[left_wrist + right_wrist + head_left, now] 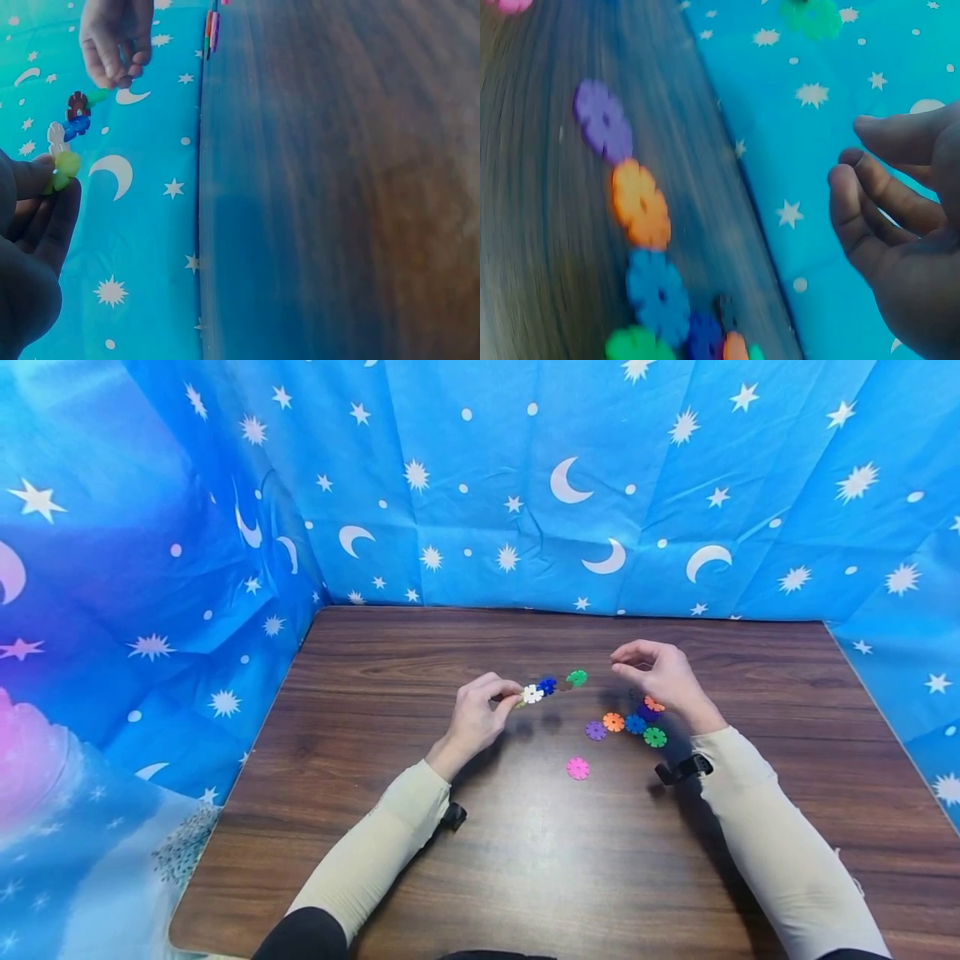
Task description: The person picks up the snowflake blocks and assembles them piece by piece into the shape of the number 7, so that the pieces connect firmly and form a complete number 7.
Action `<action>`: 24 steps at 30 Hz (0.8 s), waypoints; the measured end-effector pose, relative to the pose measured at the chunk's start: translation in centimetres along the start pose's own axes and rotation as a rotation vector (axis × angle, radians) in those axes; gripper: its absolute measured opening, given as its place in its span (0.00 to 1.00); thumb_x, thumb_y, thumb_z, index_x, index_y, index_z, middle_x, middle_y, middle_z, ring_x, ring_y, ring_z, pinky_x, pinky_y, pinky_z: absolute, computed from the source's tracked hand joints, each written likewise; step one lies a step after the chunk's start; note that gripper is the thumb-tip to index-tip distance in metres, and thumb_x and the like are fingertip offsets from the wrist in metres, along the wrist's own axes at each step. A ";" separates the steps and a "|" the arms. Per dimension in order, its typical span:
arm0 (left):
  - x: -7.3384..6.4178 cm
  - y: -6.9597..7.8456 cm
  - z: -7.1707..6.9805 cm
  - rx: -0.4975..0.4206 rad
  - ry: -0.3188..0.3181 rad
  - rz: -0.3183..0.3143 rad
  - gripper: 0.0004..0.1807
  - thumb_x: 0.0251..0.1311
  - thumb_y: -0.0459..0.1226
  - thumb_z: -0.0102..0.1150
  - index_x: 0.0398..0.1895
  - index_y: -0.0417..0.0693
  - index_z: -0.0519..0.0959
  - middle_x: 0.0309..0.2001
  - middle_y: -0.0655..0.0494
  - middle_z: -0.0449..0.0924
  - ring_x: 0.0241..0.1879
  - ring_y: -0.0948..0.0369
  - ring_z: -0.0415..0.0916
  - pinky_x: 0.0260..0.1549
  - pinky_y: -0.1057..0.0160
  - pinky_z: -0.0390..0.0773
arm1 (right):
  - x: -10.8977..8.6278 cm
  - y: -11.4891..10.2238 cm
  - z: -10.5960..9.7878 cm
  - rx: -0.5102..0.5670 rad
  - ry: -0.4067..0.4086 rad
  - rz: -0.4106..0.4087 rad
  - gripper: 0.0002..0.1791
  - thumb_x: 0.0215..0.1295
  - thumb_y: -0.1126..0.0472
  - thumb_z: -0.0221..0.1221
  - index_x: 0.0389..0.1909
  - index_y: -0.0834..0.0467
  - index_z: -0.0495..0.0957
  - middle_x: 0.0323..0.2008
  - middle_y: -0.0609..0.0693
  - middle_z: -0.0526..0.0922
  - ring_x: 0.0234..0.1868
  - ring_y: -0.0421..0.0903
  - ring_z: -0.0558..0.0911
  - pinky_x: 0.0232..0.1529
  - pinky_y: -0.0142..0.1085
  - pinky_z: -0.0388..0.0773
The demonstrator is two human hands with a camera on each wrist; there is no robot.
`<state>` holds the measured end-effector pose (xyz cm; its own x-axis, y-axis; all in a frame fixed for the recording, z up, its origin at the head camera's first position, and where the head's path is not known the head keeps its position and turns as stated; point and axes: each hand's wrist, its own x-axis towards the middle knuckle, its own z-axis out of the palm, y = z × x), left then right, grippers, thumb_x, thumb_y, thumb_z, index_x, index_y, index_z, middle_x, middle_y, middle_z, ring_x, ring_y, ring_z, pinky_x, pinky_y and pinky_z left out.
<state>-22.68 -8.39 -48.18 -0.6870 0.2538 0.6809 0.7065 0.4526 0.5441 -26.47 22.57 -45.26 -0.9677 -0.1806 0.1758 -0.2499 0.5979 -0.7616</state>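
My left hand (480, 714) pinches the yellow-green end disc (66, 163) of a short chain of notched plastic discs, held up over the table. From there the chain runs through a white disc (532, 694), a blue disc (547, 686) and a brown disc (77, 105) to a green disc (577, 678) at the far end. To the right of that end is my right hand (663, 672), its fingers loosely bent with a gap to the thumb and nothing between them. Below it lie a purple disc (604, 121), an orange disc (641, 204) and a light blue disc (658, 296).
A pink disc (577, 768) lies apart, nearer the front of the brown wooden table (390, 668). Another green disc (655, 737) and an orange disc (654, 703) sit in the group under the right forearm. A blue star-patterned cloth (480, 510) hangs behind the table.
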 end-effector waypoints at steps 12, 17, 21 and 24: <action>-0.1 -0.3 0.0 -0.018 0.011 0.000 0.03 0.54 0.30 0.69 0.32 0.43 0.85 0.28 0.55 0.81 0.29 0.64 0.78 0.32 0.71 0.82 | -0.6 3.2 -1.0 -0.178 -0.003 0.081 0.10 0.66 0.58 0.62 0.45 0.59 0.81 0.43 0.59 0.85 0.41 0.54 0.82 0.30 0.32 0.77; 0.0 -0.2 -0.2 -0.012 0.016 0.002 0.03 0.54 0.30 0.69 0.31 0.43 0.85 0.27 0.56 0.80 0.29 0.64 0.78 0.32 0.70 0.82 | -0.8 4.0 -1.5 -0.259 -0.007 0.073 0.11 0.66 0.58 0.62 0.44 0.60 0.80 0.41 0.60 0.85 0.40 0.55 0.82 0.32 0.35 0.75; 0.1 -0.3 -0.2 -0.015 0.009 -0.004 0.02 0.54 0.30 0.69 0.31 0.43 0.85 0.27 0.56 0.80 0.28 0.65 0.78 0.31 0.71 0.82 | -0.9 4.5 -1.9 -0.260 -0.028 0.110 0.12 0.66 0.59 0.61 0.46 0.61 0.80 0.42 0.61 0.84 0.40 0.55 0.82 0.32 0.35 0.76; 0.1 -0.3 -0.1 -0.017 0.010 -0.002 0.03 0.54 0.30 0.69 0.32 0.43 0.85 0.27 0.56 0.80 0.29 0.65 0.78 0.32 0.72 0.81 | -0.9 4.7 -2.0 -0.259 -0.035 0.131 0.13 0.67 0.58 0.60 0.47 0.62 0.79 0.44 0.62 0.84 0.42 0.56 0.81 0.35 0.40 0.77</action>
<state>-22.95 -8.60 -48.18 -0.6871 0.2441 0.6844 0.7076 0.4387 0.5539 -26.85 27.12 -47.78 -0.9917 -0.1127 0.0617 -0.1273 0.7967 -0.5908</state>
